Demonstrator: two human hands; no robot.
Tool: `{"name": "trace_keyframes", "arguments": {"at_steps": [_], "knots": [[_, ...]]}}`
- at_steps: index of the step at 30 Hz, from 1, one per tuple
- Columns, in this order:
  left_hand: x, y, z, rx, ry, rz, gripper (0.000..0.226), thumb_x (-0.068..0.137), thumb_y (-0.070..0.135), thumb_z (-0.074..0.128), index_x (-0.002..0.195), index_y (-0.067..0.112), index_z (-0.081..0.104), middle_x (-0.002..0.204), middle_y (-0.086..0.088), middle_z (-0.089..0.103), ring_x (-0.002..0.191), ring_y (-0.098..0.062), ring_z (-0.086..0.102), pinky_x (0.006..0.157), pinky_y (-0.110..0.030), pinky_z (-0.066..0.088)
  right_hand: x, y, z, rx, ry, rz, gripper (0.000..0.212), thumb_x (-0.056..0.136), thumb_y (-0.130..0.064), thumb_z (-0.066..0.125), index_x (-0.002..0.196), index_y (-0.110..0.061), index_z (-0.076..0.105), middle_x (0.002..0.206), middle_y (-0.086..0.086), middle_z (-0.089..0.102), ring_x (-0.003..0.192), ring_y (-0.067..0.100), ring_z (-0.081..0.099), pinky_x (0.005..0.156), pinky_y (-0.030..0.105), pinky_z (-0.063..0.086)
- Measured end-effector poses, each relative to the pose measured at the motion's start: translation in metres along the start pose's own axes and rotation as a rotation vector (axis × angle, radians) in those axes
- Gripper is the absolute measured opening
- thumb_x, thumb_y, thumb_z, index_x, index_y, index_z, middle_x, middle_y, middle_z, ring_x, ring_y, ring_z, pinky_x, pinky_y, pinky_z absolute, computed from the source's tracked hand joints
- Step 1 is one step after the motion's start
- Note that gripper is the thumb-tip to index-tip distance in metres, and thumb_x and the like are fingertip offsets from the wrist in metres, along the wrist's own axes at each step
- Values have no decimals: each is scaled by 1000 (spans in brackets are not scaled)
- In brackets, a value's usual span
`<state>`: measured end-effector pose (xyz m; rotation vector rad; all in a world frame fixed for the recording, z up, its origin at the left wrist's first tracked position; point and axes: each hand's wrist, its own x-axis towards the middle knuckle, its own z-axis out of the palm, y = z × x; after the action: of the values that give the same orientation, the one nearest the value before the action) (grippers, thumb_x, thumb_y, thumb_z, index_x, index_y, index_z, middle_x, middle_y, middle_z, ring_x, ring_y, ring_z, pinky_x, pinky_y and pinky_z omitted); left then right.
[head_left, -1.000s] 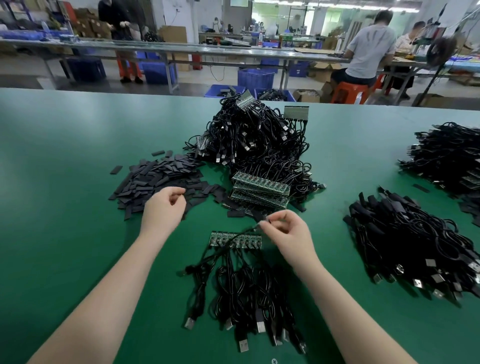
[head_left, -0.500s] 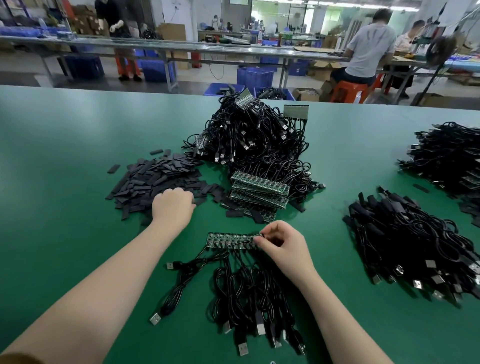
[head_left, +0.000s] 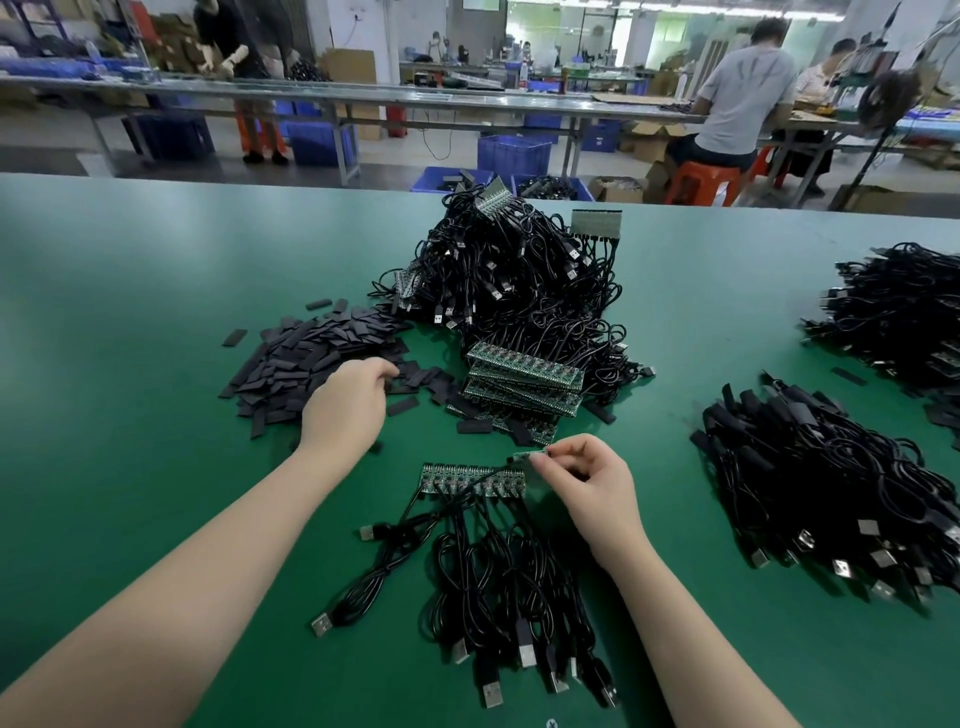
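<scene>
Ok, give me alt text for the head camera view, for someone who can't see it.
A person's right hand pinches a small green circuit board above a strip of boards wired to black USB cables, on a green table. The left hand touches a pile of flat black pieces; cable heaps lie beyond.

The right hand pinches a board; left hand touches black sleeves.

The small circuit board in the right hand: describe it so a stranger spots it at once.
On the green table, find the strip of joined circuit boards nearest the person, black USB cables trailing from it. Just above its right end the right hand pinches one small green board, the only one held in fingers.
</scene>
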<state>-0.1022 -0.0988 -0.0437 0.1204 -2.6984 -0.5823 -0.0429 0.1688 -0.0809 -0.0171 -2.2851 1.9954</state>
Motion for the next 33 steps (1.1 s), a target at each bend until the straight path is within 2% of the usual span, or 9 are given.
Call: {"name": "trace_keyframes", "arguments": {"at_steps": [3, 5, 8, 12, 15, 18, 25, 30, 33], "knots": [[-3, 16, -2, -200, -13, 12, 31, 99, 8, 44, 116, 23, 66, 111, 0, 64, 59, -13, 57, 51, -25, 42, 4, -6, -5, 208, 14, 78, 15, 84, -21, 78, 83, -17, 64, 68, 8, 53, 67, 15, 52, 71, 23, 47], [-7, 25, -2, -304, -59, 19, 33, 95, 4, 49, 114, 24, 67, 108, 4, 64, 70, -12, 61, 61, -20, 47, 6, -12, -7, 249, 7, 96, 16, 85, -22, 77, 84, -15, 63, 68, 8, 51, 70, 17, 52, 73, 26, 46], [-10, 36, -3, -435, -75, 0, 36, 91, 2, 56, 115, 26, 67, 105, 12, 61, 92, -5, 61, 78, -12, 44, 6, -23, 1, 237, -71, 43, 17, 85, -22, 78, 80, -20, 62, 55, -9, 51, 66, 15, 52, 69, 20, 47], [-12, 52, -9, -589, 11, -32, 31, 90, 11, 65, 115, 30, 66, 97, 21, 60, 86, 9, 59, 73, 2, 40, 5, -32, 17, 281, -103, 26, 17, 83, -20, 79, 80, -20, 62, 63, -2, 62, 66, 8, 62, 67, 14, 50], [-21, 65, -11, -653, 22, 4, 23, 90, 17, 68, 104, 35, 67, 93, 25, 64, 83, 11, 62, 71, -1, 44, 6, -24, 16, -64, -88, -16, 17, 82, -24, 81, 78, -21, 64, 62, -4, 66, 57, 5, 56, 60, 15, 47], [-39, 77, 0, -682, -60, 72, 22, 89, 20, 68, 96, 40, 68, 91, 25, 68, 83, 10, 63, 73, -4, 48, -1, -9, 11, -198, -74, -48, 19, 80, -20, 82, 78, -25, 64, 67, -7, 70, 64, 4, 64, 65, 17, 49], [-78, 90, 43, -658, -97, 240, 40, 88, 10, 61, 106, 45, 67, 106, 28, 64, 102, 5, 59, 86, -12, 47, -4, -1, 5, -133, -33, -76, 19, 80, -12, 81, 81, -27, 69, 77, -8, 73, 71, 4, 67, 68, 15, 49], [-86, 87, 52, -704, -145, 141, 55, 88, 11, 63, 106, 63, 59, 103, 32, 65, 98, 7, 63, 89, -20, 51, -5, 1, 6, -104, -6, -67, 28, 82, -11, 79, 90, -35, 68, 78, -10, 74, 71, 4, 67, 69, 16, 51], [-86, 88, 51, -723, -173, 119, 51, 88, 10, 63, 107, 57, 61, 99, 30, 69, 97, 8, 64, 91, -27, 53, -6, -1, 5, -69, -14, -79, 26, 82, -15, 80, 90, -38, 71, 77, -9, 75, 71, 5, 68, 66, 13, 50]]}}
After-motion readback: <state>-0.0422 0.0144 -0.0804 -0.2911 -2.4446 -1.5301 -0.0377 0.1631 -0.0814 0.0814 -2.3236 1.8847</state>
